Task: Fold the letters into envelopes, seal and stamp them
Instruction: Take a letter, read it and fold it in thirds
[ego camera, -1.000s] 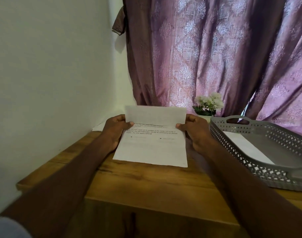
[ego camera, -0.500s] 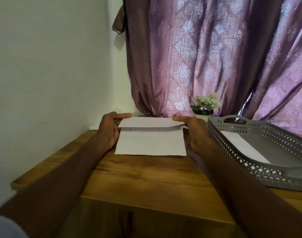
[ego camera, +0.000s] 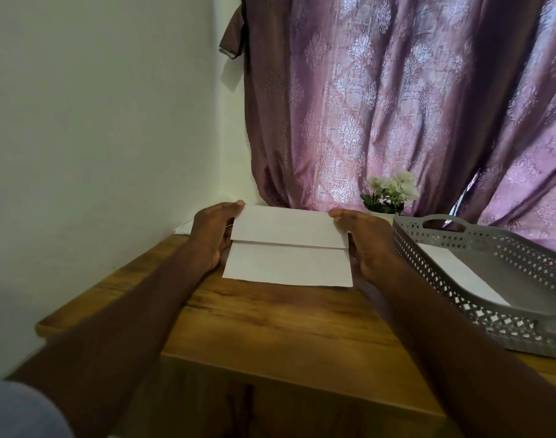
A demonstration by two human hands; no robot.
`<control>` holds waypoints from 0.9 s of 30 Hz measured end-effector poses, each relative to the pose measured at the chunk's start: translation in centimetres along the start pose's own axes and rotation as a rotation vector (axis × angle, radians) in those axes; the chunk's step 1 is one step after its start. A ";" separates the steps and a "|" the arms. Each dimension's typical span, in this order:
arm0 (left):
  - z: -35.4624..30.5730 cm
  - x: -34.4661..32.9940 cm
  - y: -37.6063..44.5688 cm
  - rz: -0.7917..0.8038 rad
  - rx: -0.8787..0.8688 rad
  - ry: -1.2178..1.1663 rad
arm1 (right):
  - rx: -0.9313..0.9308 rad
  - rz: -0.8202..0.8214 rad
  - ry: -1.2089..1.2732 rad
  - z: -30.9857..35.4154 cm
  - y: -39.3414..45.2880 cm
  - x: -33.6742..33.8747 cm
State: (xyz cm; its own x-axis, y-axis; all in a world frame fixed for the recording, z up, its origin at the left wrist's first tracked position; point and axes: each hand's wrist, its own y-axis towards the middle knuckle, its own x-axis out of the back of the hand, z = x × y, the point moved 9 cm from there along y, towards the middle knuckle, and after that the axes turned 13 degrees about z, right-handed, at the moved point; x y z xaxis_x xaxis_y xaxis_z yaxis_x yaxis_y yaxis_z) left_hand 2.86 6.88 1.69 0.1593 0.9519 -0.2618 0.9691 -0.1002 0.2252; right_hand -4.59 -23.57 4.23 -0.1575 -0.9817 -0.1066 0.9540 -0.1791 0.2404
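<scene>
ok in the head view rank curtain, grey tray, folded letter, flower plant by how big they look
1. curtain
2. grey tray, though cut off at the frame edge
3. folded letter
4. flower plant, farther back, so true size is unsure

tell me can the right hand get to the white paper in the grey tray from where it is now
Probably yes. The right hand holds the folded letter just left of the grey tray, whose top is open; nothing lies between it and the white paper inside, but it must release the letter.

A wooden table (ego camera: 270, 327) meets a pale wall (ego camera: 96, 121) and backlit purple curtain (ego camera: 396, 105).
</scene>
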 end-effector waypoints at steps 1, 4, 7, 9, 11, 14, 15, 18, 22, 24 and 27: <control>-0.1 -0.1 0.0 0.002 0.001 0.011 | 0.008 0.002 0.002 0.0 0.0 -0.1; 0.0 -1.1 -0.2 0.072 0.026 0.047 | 0.020 0.004 0.041 0.2 -0.3 -0.2; 0.4 -1.8 -0.2 0.126 0.052 0.109 | 0.044 0.011 0.097 0.3 -0.5 -0.4; 0.4 -1.7 -0.3 0.128 0.055 0.097 | 0.058 0.019 0.125 0.5 -0.7 -0.5; 0.3 -1.7 -0.5 0.123 0.063 0.060 | 0.074 0.036 0.107 0.6 -0.8 -0.8; 0.3 -1.5 -0.7 0.063 0.076 0.043 | 0.102 0.024 0.065 1.0 -1.1 -0.8; 0.3 -1.4 -0.7 0.038 0.076 0.039 | 0.096 0.015 0.064 1.0 -1.1 -0.6; -0.1 -1.2 -0.4 0.039 0.062 -0.020 | 0.072 -0.027 0.090 0.8 -0.7 0.2; 0.4 -2.4 -0.5 0.200 0.125 0.087 | 0.054 -0.075 0.070 0.3 -0.3 1.0; 0.9 -3.1 -0.5 0.267 0.117 0.176 | 0.056 -0.088 0.046 0.2 -0.1 1.2; 1.0 -3.0 -0.3 0.264 0.065 0.169 | 0.046 -0.045 0.069 0.0 0.0 1.0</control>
State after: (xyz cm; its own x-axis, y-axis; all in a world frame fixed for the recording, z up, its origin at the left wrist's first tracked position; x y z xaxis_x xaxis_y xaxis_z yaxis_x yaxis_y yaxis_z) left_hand 2.33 3.81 1.50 0.3786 0.9246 -0.0418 0.9095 -0.3632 0.2024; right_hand -4.76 -24.50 4.13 -0.1807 -0.9662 -0.1840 0.9334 -0.2275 0.2776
